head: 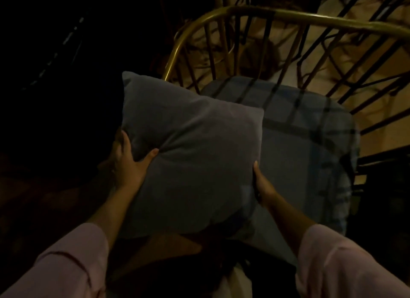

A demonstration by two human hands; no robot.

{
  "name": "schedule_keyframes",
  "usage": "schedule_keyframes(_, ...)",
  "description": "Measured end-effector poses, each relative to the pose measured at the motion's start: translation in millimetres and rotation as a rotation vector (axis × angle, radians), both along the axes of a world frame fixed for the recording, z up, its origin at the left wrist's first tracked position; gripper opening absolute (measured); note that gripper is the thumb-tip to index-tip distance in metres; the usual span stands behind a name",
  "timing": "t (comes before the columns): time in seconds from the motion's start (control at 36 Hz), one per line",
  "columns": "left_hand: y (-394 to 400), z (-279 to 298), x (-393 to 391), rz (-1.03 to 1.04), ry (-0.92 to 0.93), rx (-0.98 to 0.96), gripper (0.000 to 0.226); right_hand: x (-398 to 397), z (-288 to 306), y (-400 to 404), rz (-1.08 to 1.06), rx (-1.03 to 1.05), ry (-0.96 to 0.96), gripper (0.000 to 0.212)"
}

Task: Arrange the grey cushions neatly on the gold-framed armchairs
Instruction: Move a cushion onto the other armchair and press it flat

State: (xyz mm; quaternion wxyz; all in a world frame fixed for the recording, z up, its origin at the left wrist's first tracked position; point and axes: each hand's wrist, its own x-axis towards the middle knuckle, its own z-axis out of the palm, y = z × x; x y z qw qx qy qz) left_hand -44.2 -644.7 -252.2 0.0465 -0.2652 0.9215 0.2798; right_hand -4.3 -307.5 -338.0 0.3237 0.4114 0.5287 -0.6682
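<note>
With the left hand (pixel 127 162) and right hand (pixel 263 184) gripping opposite edges of the grey cushion (pixel 188 155) at frame centre, the person should lower it squarely onto the armchair (pixel 255 12) seat pad (pixel 310 146), upright against the bars.

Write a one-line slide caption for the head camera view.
Both hands, left hand and right hand, hold a grey cushion above the seat pad of a gold-framed armchair in dim light.
</note>
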Motion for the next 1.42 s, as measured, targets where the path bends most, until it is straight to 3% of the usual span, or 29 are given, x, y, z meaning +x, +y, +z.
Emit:
schedule_keyframes(0.08,5.9,2.1,3.1,0.014,0.054,0.012,0.109,-0.6,-11.5,0.1,-0.092,-0.092,0.038,0.121)
schedule_keyframes(0.14,11.5,7.0,8.2,0.054,0.111,0.037,0.106,2.1,-5.4,-1.4,-0.134,-0.120,0.029,0.128)
schedule_keyframes(0.33,46.8,33.8,10.6,0.134,0.278,0.268,0.069,40.5,22.6,22.7,-0.275,0.003,0.030,0.119)
schedule_keyframes(0.5,110.3,32.6,-14.9,0.014,0.140,0.427,0.062,76.0,56.5,76.8,-0.329,0.234,0.071,0.113)
schedule_keyframes(0.58,137.4,15.6,-16.2,-0.018,0.048,0.510,0.065,89.1,64.3,102.5,-0.353,0.340,0.101,0.087)
schedule_keyframes(0.69,156.8,-13.5,-4.9,-0.027,-0.104,0.515,0.078,97.6,53.2,125.9,-0.327,0.363,0.046,0.118)
schedule_keyframes(0.83,151.0,-42.4,11.8,-0.029,-0.211,0.478,0.097,87.6,46.8,126.2,-0.186,0.336,0.143,0.078)
schedule_keyframes(0.89,147.6,-49.2,16.6,-0.032,-0.248,0.432,0.099,84.3,48.2,126.3,-0.154,0.325,0.173,0.078)
schedule_keyframes(1.03,166.2,-31.1,37.5,0.014,-0.285,0.205,0.075,97.5,65.4,131.7,-0.163,0.379,0.313,0.066)
schedule_keyframes(1.17,217.8,-2.9,70.6,-0.009,-0.290,0.094,0.081,136.6,98.7,168.9,-0.228,0.534,0.342,0.064)
schedule_keyframes(1.31,313.2,32.7,117.0,-0.129,-0.244,0.194,0.083,193.5,152.3,241.4,-0.240,0.774,0.438,0.054)
schedule_keyframes(1.42,401.0,54.1,152.4,-0.323,-0.220,0.282,0.085,246.1,179.4,317.2,-0.412,0.951,0.481,0.047)
